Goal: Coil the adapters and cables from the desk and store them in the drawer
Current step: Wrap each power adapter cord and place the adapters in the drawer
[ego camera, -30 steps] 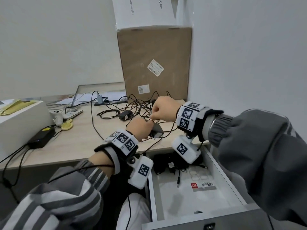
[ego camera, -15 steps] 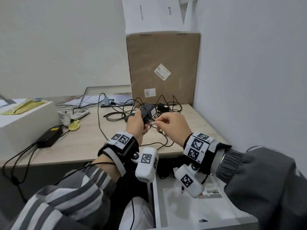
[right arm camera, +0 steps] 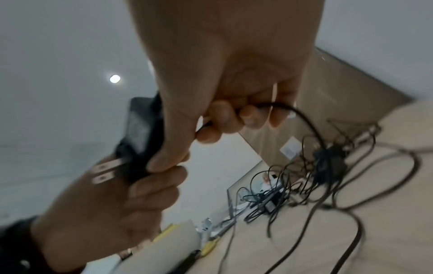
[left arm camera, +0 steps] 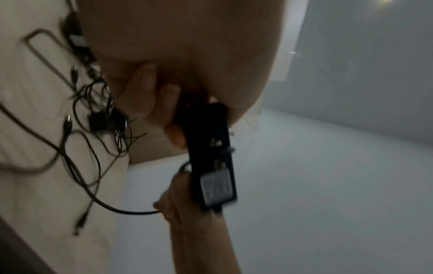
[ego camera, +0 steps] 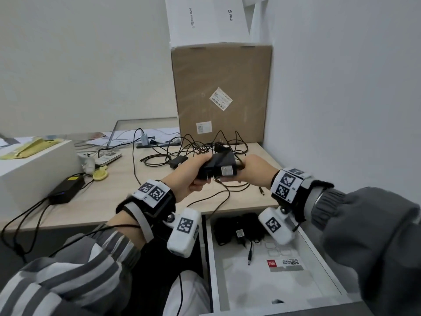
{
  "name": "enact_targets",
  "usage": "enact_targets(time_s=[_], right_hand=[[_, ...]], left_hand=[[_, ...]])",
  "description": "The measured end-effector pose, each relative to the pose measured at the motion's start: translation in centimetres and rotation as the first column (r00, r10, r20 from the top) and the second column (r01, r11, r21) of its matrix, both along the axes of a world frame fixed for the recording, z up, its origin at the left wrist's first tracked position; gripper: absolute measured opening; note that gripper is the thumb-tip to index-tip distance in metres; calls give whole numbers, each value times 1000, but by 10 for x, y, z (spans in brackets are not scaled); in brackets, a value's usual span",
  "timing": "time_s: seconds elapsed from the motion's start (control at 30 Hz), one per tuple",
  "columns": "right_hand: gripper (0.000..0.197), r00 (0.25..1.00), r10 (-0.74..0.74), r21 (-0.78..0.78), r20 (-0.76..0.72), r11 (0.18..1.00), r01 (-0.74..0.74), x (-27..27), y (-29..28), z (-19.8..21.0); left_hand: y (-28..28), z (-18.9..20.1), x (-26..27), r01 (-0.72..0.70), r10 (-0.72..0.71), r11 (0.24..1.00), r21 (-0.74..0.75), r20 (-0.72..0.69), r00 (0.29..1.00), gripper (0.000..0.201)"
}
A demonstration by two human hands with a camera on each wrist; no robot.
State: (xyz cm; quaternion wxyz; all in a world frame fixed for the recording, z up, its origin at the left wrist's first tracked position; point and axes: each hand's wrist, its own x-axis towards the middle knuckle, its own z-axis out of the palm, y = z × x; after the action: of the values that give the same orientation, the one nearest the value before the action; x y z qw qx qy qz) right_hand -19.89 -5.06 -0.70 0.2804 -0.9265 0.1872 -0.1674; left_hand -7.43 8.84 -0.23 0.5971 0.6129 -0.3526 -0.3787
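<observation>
My left hand [ego camera: 196, 172] grips a black plug adapter [ego camera: 219, 165] with a grey label, held above the desk's front edge. In the left wrist view the adapter [left arm camera: 211, 157] sticks out below the curled fingers [left arm camera: 145, 96]. My right hand [ego camera: 247, 171] is just right of the adapter, fingers curled round its thin black cable [right arm camera: 302, 115]. The adapter's metal prongs [right arm camera: 103, 172] point away from the right hand. The cable [ego camera: 222, 197] hangs in loops onto the desk. Below, the white drawer [ego camera: 319, 258] stands open, with coiled black adapters [ego camera: 239, 226] at its back.
A tangle of black cables [ego camera: 193, 144] and another adapter [ego camera: 178, 161] lie on the desk before a tall cardboard box [ego camera: 221, 92]. A black power brick [ego camera: 66, 190] and a white box [ego camera: 34, 169] sit at the left. The wall is close on the right.
The adapter has been lifted off the desk and turned over. My right hand has shifted from the far tangle to the adapter's right side, holding its cable.
</observation>
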Motion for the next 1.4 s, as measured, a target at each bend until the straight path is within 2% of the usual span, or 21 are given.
enact_targets(time_s=[0.07, 0.17, 0.27, 0.33, 0.37, 0.4, 0.43, 0.47, 0.5, 0.53, 0.57, 0.6, 0.67, 0.73, 0.87, 0.97, 1.07, 1.17, 1.27, 1.33, 1.4], right_hand=[[13, 986, 60, -123, -158, 989, -80, -2, -5, 7], [32, 968, 90, -107, -234, 987, -118, -2, -15, 15], [30, 982, 47, -126, -184, 990, -71, -1, -16, 27], [28, 996, 38, -127, -79, 991, -48, 3, -6, 35], [28, 999, 33, -130, -32, 991, -37, 6, 2, 37], [27, 999, 31, -126, 17, 992, -29, 9, 10, 38], [27, 997, 31, -104, 66, 994, -24, 14, 17, 36], [27, 992, 35, -62, 118, 998, -28, 17, 23, 32], [27, 987, 36, -7, 156, 999, -35, 20, 26, 26], [28, 983, 36, 47, 178, 998, -45, 21, 28, 19], [28, 981, 39, 97, 192, 994, -58, 21, 28, 11], [28, 979, 44, 135, 201, 988, -72, 20, 27, 3], [26, 976, 54, 178, 213, 980, -93, 17, 22, -10], [25, 973, 77, 215, 217, 969, -124, 15, 16, -19], [25, 971, 152, 277, 184, 940, -199, 9, 11, -28], [19, 982, 167, 202, 93, 962, -182, 4, 1, -29], [20, 990, 137, 60, -30, 989, -135, -1, -16, -23], [17, 976, 147, 43, -161, 989, -142, -7, -22, -15], [18, 952, 138, -13, -273, 989, -147, -8, -17, -8], [23, 954, 92, -59, -287, 992, -113, -3, -14, -7], [29, 958, 34, -119, -286, 990, -71, 5, -5, -11]], left_hand=[[6, 1, 1, 95, -114, 986, 136, 138, 984, 27], [11, 4, -2, 144, -287, 924, 354, 393, 874, 26], [4, 4, -3, -41, -363, 861, 508, 667, 651, 33], [-6, 0, -2, -241, -291, 859, 452, 818, 496, 34], [-10, -2, 0, -339, -207, 860, 382, 868, 452, 35], [-14, -4, 3, -419, -96, 858, 299, 893, 440, 36], [-18, -6, 8, -481, 34, 849, 219, 886, 463, 39], [-22, -7, 14, -525, 173, 837, 156, 834, 524, 40], [-25, -7, 20, -546, 321, 831, 105, 712, 625, 42], [-26, -6, 25, -545, 447, 837, 48, 514, 732, 41], [-27, -6, 28, -527, 508, 850, -19, 297, 809, 39], [-27, -5, 28, -499, 506, 863, -85, 107, 856, 37], [-23, -3, 24, -434, 423, 886, -165, -98, 901, 34], [-19, -2, 13, -332, 301, 919, -211, -164, 939, 35], [-14, -7, 1, -175, 118, 962, -211, -258, 959, 36], [-7, -10, -1, 14, -39, 991, -135, -186, 982, 33], [1, -11, -7, 168, -180, 978, 123, 93, 979, 35], [3, -11, -13, 186, -349, 899, 396, 393, 851, 32], [-3, -12, -14, 81, -464, 808, 584, 545, 698, 34], [-10, -16, -17, -12, -486, 784, 620, 627, 609, 42], [-17, -23, -22, -126, -467, 795, 594, 730, 499, 42]])
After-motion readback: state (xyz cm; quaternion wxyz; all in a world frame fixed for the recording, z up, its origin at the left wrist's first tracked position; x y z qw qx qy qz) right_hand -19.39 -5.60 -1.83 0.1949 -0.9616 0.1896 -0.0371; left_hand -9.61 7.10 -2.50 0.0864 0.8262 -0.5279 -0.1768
